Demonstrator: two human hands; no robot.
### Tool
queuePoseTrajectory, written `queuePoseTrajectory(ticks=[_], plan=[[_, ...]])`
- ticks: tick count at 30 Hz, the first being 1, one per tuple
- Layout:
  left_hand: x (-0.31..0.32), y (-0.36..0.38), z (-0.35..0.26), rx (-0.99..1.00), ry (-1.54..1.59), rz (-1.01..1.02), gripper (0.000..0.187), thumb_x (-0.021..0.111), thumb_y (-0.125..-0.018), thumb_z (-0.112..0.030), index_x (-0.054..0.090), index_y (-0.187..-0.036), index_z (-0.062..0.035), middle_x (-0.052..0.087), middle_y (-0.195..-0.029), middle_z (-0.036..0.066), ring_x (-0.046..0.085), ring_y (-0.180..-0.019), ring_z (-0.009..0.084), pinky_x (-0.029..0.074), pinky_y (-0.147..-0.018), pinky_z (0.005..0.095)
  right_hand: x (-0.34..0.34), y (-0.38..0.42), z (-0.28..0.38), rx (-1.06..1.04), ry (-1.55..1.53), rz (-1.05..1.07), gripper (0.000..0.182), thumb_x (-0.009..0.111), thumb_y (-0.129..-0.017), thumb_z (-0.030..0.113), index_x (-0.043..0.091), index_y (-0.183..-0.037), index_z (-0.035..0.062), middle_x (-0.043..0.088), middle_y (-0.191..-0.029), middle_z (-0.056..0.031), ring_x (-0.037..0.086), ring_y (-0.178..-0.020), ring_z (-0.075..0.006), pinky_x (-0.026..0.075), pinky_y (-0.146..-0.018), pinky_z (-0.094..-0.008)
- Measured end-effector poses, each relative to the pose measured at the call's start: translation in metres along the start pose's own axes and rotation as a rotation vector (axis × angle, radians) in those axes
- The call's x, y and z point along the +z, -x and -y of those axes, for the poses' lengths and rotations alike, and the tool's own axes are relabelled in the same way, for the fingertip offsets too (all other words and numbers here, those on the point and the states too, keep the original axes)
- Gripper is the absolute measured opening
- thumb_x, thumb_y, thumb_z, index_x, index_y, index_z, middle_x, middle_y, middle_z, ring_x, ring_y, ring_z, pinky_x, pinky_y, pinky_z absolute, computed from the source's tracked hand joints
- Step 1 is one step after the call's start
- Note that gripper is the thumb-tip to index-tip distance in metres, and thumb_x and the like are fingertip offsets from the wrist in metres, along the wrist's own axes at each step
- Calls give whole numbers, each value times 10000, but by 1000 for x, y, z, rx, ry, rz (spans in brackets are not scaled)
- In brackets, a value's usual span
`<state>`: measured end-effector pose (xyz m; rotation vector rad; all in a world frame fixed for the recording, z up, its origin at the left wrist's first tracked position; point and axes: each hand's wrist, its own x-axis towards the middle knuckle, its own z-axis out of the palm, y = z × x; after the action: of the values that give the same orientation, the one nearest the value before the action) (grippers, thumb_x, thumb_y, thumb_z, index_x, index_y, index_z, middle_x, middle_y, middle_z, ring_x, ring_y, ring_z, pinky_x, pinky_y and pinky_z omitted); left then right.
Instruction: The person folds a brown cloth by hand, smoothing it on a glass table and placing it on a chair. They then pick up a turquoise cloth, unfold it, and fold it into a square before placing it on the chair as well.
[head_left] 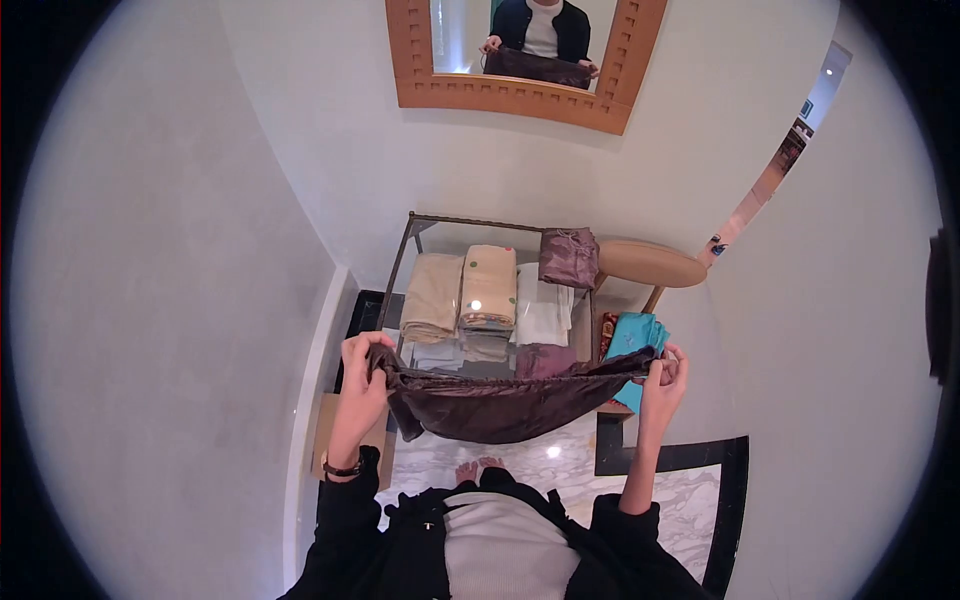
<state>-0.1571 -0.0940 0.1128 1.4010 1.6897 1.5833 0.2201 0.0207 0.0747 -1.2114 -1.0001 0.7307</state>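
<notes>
Left hand (362, 372): raised to chest height, forearm upright, grip clenched on one end of the dark brown cloth (500, 400).
Right hand (665, 378): raised level with the left, arms spread wide, grip pinching the cloth's other end.
Dark brown cloth: stretched between both hands, its middle sagging, held in the air above the glass desk (420, 222).
Desk: carries folded beige towels (465, 295) and a folded purple cloth (568, 257).
Mirror (520, 95): on the wall above.
</notes>
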Motion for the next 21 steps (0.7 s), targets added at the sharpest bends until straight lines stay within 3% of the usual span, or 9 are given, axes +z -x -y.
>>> queuePoseTrajectory(ticks=[3,6,9,12,18,21], plan=[[6,-6,-15,-84,82,15,415,295,-780,156,528,-1082,-8,509,-1067,65,536,-805,113,464,-739,247,-8,-10,-11,-20,135,11,228,492,-895,9,597,-1097,8,469,-733,14,507,-658,-43,509,-509,-207],[-7,-17,-12,-119,80,291,372,342,-760,142,571,-1018,2,536,-993,63,487,-696,116,461,-629,247,-9,-16,-14,28,152,9,193,494,-898,26,661,-991,2,432,-675,30,448,-624,-43,434,-494,-212],[-9,-23,-4,-2,-4,517,369,351,-779,111,618,-1010,5,595,-938,53,467,-624,90,428,-581,237,-14,-25,-35,-73,291,-34,183,517,-881,32,691,-936,20,427,-654,21,423,-611,-57,371,-506,-247],[-14,-29,-14,-262,5,630,429,353,-784,82,663,-1066,-7,622,-919,44,482,-638,74,413,-567,235,-19,-30,-30,-114,454,1,168,540,-857,32,701,-905,40,428,-634,10,417,-606,-66,349,-529,-264],[-33,-48,-29,-364,124,1024,510,353,-785,65,675,-1163,-50,617,-905,28,463,-601,57,369,-525,214,-30,-44,-26,-36,650,318,160,526,-865,63,682,-882,28,458,-638,6,420,-595,-65,345,-529,-256],[-38,-52,-33,-381,288,905,351,358,-767,66,618,-1001,36,545,-798,36,487,-569,81,384,-503,228,-32,-46,1,104,462,748,192,496,-878,79,670,-870,-3,505,-647,-6,435,-587,-69,367,-537,-250]])
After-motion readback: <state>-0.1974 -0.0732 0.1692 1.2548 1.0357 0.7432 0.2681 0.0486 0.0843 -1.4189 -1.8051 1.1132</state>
